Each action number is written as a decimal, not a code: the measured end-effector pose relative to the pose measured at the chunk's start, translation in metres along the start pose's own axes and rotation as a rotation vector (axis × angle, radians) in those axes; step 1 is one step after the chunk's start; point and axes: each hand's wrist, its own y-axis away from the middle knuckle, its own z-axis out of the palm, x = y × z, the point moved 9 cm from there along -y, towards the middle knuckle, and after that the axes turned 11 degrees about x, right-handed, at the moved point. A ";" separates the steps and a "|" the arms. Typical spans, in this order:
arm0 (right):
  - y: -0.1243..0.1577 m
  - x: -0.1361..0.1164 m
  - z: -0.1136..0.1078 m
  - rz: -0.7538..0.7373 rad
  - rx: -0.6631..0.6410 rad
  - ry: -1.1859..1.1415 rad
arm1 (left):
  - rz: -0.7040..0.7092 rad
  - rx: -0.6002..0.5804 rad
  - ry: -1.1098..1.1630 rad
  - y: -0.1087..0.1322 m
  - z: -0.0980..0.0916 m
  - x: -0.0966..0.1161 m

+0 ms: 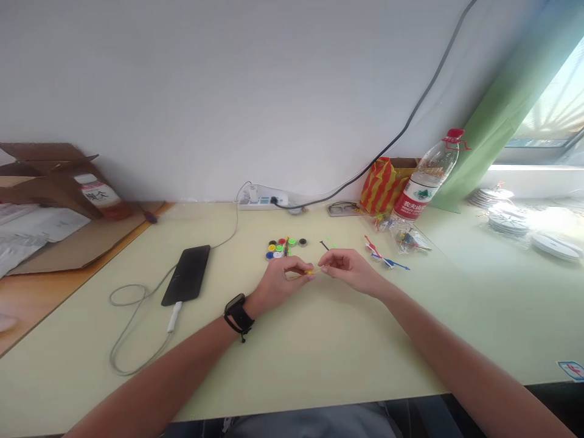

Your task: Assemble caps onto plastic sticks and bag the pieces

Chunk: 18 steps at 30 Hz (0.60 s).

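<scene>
My left hand [288, 275], with a black watch [239, 314] on its wrist, pinches a small yellow plastic piece [309, 272] between thumb and fingers. Close beside it, my right hand [349, 272] has thumb and index finger closed on the thin yellow end of what looks like the same piece. Its exact shape is too small to tell. Just beyond my left hand lies a cluster of small round coloured discs [272, 248]. A black disc [302, 241] sits apart from them. Past my right fingers lies a thin black stick [324, 245]. Red, white and blue arrow-like pieces [387, 262] lie to the right.
A black phone [187, 275] with its cable lies left. At the wall stands a power strip [260, 199]. A large water bottle [426, 176], a striped bag [382, 185] and a plastic packet [409, 238] are at back right, cardboard [59, 243] at far left, stacked white discs [508, 216] far right.
</scene>
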 end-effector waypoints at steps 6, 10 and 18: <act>0.001 -0.001 0.000 0.004 0.003 -0.049 | -0.004 -0.020 0.018 0.000 0.002 0.004; -0.001 -0.003 -0.002 0.004 0.034 -0.072 | -0.012 -0.042 0.106 0.001 0.004 0.013; -0.003 -0.004 -0.020 -0.041 0.231 -0.071 | -0.209 -0.091 0.266 0.002 0.010 -0.003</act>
